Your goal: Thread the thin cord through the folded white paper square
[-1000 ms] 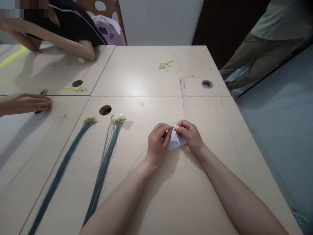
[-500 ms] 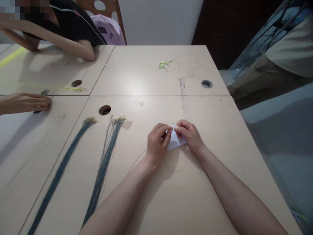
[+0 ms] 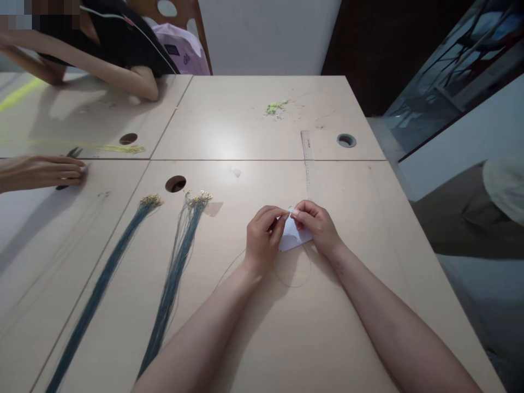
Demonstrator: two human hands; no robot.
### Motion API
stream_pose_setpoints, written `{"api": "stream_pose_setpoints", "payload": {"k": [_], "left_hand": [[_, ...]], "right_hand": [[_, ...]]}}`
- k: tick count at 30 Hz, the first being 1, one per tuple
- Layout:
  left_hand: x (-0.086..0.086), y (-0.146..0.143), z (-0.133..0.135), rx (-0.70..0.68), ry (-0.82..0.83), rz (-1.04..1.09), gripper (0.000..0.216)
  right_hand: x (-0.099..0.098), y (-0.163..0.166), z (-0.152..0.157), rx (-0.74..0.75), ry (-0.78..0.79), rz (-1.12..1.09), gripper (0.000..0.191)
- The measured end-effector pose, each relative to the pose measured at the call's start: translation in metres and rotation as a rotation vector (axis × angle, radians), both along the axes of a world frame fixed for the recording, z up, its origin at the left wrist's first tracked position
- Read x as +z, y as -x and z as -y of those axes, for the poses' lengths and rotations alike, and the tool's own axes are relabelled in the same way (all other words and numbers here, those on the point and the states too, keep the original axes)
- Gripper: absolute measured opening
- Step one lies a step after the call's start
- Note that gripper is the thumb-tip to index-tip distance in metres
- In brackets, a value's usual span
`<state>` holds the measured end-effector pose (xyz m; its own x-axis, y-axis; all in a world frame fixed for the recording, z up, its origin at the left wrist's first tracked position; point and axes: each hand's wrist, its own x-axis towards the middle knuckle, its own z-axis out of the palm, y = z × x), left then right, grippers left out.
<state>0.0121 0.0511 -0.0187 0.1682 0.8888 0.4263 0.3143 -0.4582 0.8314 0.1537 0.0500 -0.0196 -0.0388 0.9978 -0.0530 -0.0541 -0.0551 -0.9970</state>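
Partly hidden white card (image 3: 293, 238), left hand (image 3: 263, 233), right hand (image 3: 321, 225), pinched piece (image 3: 290, 212) indistinct

head view, forward and down at table (image 3: 385, 229)

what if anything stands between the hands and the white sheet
Nothing visible: the left hand and right hand are close together at the far end of the white sheet. The thin cord loop lies on the near side; the ruler lies beyond.
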Motion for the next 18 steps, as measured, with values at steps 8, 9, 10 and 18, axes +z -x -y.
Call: {"api": "stream_pose_setpoints", "payload": {"k": [8,9,10,18], "left_hand": [[-0.0008,-0.0008,0.0005,0.017,0.001,0.022,0.01],[-0.0005,-0.0009,0.0006,0.019,0.001,0.023,0.01],[-0.0002,-0.0009,0.0007,0.021,0.001,0.021,0.01],[0.0022,-0.0016,0.0006,0.011,0.008,0.003,0.01]], "right_hand": [[-0.0003,0.0008,0.0001,-0.001,-0.023,0.01,0.018],[-0.0005,0.0007,0.0002,0.0,-0.024,0.011,0.018],[-0.0006,0.0006,0.0003,0.0,-0.025,0.012,0.018],[-0.002,0.001,0.0007,-0.006,-0.026,0.036,0.018]]}}
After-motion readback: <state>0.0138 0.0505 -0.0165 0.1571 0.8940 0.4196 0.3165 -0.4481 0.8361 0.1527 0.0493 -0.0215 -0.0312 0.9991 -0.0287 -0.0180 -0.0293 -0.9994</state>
